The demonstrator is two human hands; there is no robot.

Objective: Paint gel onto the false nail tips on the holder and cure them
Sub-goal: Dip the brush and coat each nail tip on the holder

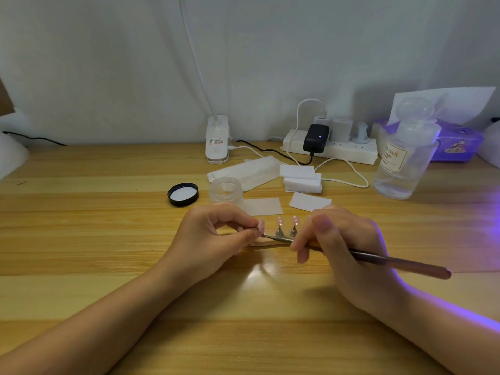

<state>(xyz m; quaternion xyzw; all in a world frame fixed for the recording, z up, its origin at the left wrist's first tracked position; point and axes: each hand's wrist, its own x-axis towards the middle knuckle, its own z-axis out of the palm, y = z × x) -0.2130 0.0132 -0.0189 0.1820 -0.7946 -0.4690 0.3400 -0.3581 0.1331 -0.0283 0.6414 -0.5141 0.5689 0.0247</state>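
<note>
Pink false nail tips (286,221) stand on small metal stands of a holder (284,234) at the table's middle. My left hand (213,234) pinches the leftmost stand, whose pink tip (261,225) shows beside my fingertips. My right hand (338,244) grips a long gel brush (400,262); its thin metal front end reaches left to that tip. An open clear gel jar (226,189) stands just behind my left hand, with its black lid (183,194) lying upside down to the left. My right hand hides the holder's right end.
White wipes (263,206) and foam blocks (301,178) lie behind the holder. A clear liquid bottle (405,155) stands at the right, a power strip (332,148) with plugs and cables at the back, beside a white clip lamp base (217,140). Violet light spills in from the right edge.
</note>
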